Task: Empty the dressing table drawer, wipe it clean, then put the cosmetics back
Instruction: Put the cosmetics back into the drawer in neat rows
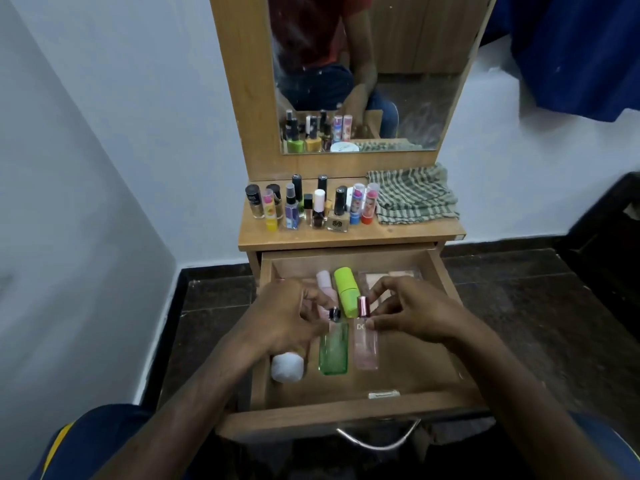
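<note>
Below a mirrored dressing table [349, 233], an open drawer [346, 410] holds bottles lying flat. On the tabletop stand small cosmetics [304, 206] beside a folded checked cloth [414, 195]. Inside the drawer, the left hand [287, 317] pinches a green bottle [333, 348] at its neck; the right hand [412, 311] pinches a pink bottle [366, 344].

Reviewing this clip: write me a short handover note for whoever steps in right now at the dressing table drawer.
Left hand pinches the neck of the green bottle; right hand pinches the pink bottle. Both bottles lie flat in the open drawer, with a lime tube, a pale pink tube, a white ball and a palette.
Many small bottles and the checked cloth sit on the tabletop.
Whether emptying or refilling is under way cannot be told from this frame.
</note>
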`<state>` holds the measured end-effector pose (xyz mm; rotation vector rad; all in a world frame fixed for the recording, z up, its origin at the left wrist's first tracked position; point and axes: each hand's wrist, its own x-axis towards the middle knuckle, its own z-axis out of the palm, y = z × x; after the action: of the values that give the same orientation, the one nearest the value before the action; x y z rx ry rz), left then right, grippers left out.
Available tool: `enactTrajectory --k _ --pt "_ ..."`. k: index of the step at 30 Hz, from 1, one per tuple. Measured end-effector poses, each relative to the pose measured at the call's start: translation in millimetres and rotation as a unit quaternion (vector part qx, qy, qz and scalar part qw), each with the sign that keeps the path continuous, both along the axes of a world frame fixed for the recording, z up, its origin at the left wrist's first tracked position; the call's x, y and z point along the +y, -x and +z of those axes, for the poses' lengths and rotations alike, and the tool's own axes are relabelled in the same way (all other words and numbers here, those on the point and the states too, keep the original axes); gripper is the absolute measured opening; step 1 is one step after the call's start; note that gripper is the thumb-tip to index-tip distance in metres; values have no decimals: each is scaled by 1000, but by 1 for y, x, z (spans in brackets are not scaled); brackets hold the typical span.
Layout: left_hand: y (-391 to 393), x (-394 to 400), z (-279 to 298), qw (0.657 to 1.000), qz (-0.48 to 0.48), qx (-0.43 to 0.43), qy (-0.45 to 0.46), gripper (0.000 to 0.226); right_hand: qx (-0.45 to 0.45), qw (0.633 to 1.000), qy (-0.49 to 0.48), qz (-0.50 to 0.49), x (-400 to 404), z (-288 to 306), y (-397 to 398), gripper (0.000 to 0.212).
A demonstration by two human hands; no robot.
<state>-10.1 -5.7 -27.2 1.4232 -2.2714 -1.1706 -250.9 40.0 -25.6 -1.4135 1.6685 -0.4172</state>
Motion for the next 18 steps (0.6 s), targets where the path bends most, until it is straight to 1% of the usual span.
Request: enactTrajectory --k 5,9,13,16,18 --pt "11 0 -13 996 -16 -57 -61 21 30 997 -65 37 -4 -21 -5 25" --pt "19 -1 -21 991 -26 -109 -79 22 20 995 -88 48 -5 -29 -8 22" --pt "19 -6 -25 985 -51 -157 -53 26 37 995 -75 52 -7 -35 -9 21" --pt "22 -5 -28 980 -61 -189 1 37 69 995 -51 57 -6 -39 -10 23" --pt "24 -1 -29 974 -62 -215 35 44 75 995 -42 60 -6 -41 -10 23"
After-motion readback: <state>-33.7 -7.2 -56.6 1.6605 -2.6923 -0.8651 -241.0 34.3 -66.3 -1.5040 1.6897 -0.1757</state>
